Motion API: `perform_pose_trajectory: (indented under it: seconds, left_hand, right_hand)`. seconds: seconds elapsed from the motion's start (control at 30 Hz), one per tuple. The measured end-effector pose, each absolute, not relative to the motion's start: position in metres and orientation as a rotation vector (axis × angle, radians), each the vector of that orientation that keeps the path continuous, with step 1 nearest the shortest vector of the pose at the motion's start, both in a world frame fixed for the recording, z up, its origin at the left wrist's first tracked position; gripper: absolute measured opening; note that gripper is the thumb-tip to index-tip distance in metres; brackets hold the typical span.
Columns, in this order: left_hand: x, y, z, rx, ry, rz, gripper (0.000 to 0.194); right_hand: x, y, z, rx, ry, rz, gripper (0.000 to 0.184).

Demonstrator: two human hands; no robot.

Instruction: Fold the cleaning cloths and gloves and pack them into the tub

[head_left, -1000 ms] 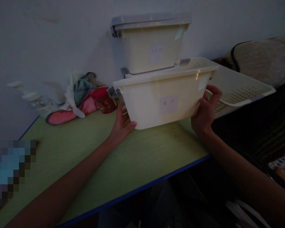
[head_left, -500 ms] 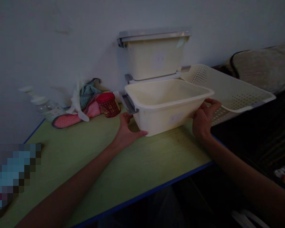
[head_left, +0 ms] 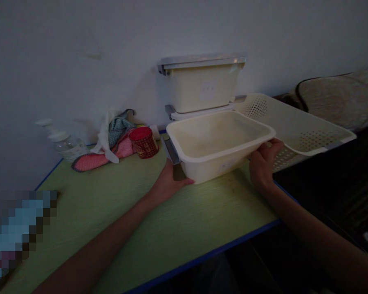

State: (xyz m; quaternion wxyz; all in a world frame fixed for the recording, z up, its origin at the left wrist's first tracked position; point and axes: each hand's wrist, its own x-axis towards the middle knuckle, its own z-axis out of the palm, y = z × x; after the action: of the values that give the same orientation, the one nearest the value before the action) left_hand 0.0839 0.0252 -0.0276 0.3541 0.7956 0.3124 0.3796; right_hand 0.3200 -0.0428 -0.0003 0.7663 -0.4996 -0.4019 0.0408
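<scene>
A cream plastic storage box without a lid is held between my two hands on the green table. My left hand grips its near left corner, the thumb along the front bottom edge and the fingers behind the left side, under a grey latch handle. At the right end, my right hand has its fingers under the rim; some fingertips are hidden. The box tips toward me, and the part of its inside that shows is bare. Behind it stands a lidded cream box, stacked on another lid.
A perforated white basket overhangs the table's right edge. To the left are a red patterned cup, pink and teal cloths and a pump bottle. A blurred-out object lies on the green table at far left.
The open box has tilted further toward me, so more of its inside shows. Both hands keep their hold. The view has shifted slightly upward.
</scene>
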Motion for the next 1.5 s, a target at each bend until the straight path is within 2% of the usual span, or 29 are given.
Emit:
perform_pose_trajectory:
  seconds: [1.0,1.23,1.5]
  left_hand:
    - [0.083,0.025,-0.03,2.279,0.746,0.856,0.056]
    - [0.083,0.024,-0.031,2.252,0.729,0.915,0.042]
    - [0.084,0.025,-0.028,2.189,0.783,1.075,0.018]
  right_hand:
    - [0.339,-0.042,-0.002,-1.128,-0.705,-0.066,0.036]
    - [0.342,-0.053,0.002,-1.153,-0.615,-0.206,0.032]
    - [0.336,-0.063,0.02,-0.951,-0.632,-0.632,0.025]
